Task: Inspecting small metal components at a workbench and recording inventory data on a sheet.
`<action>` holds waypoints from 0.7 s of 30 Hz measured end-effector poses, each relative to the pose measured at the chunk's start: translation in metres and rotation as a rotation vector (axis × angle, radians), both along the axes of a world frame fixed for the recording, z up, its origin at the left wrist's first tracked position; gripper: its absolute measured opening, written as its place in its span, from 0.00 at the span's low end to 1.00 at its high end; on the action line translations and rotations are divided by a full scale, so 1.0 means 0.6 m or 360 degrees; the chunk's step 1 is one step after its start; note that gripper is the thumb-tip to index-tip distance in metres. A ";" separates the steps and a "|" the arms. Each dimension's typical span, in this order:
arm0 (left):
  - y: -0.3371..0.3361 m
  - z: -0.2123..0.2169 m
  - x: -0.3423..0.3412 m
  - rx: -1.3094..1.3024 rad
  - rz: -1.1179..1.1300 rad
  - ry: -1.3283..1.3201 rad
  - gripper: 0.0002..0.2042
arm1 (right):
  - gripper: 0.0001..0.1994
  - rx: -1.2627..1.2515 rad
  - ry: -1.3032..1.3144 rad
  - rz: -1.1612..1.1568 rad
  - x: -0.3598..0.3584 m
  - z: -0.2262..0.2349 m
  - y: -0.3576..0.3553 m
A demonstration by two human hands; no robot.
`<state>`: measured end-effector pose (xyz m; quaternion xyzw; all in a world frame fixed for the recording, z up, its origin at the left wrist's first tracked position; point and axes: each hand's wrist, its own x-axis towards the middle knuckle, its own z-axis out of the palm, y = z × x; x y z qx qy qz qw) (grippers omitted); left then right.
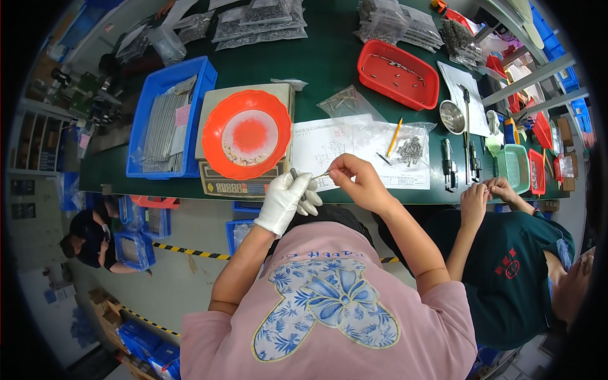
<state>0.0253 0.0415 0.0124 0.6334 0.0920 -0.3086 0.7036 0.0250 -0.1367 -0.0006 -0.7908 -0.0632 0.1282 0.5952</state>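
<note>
Pin (320, 176) between both hands | left hand (286, 197) gloved, gripping | right hand (354, 179) pinching pin

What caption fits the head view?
Gloved left hand and bare right hand pinch a thin pin beside an orange dish.

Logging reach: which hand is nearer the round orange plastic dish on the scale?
Left. The gloved left hand sits just below the orange dish; the bare right hand is farther right.

Gloved left hand (283, 201) curled, bare right hand (354, 180) fingers pinched, forearms raised, hands close together
</note>
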 end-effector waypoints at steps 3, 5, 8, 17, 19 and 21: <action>0.002 0.001 0.001 0.0001 0.0007 0.0027 0.13 | 0.05 0.0138 -0.0268 -0.0044 -0.001 -0.006 0.006; 0.002 0.001 0.000 0.0003 0.0008 0.0028 0.13 | 0.05 0.0165 -0.0229 -0.0054 -0.004 -0.001 0.007; 0.002 0.000 0.000 0.0009 0.0006 0.0015 0.13 | 0.05 0.0050 0.0094 0.0000 0.000 -0.007 -0.001; 0.004 -0.003 0.000 0.0017 -0.0003 0.0049 0.14 | 0.07 0.0173 -0.0349 -0.0088 -0.005 -0.012 0.014; 0.004 -0.004 0.000 0.0004 -0.0001 0.0053 0.14 | 0.08 0.0220 -0.0375 -0.0124 -0.005 -0.013 0.013; 0.004 -0.007 -0.001 0.0010 0.0008 0.0045 0.14 | 0.07 0.0152 0.0080 -0.0168 -0.005 -0.019 0.006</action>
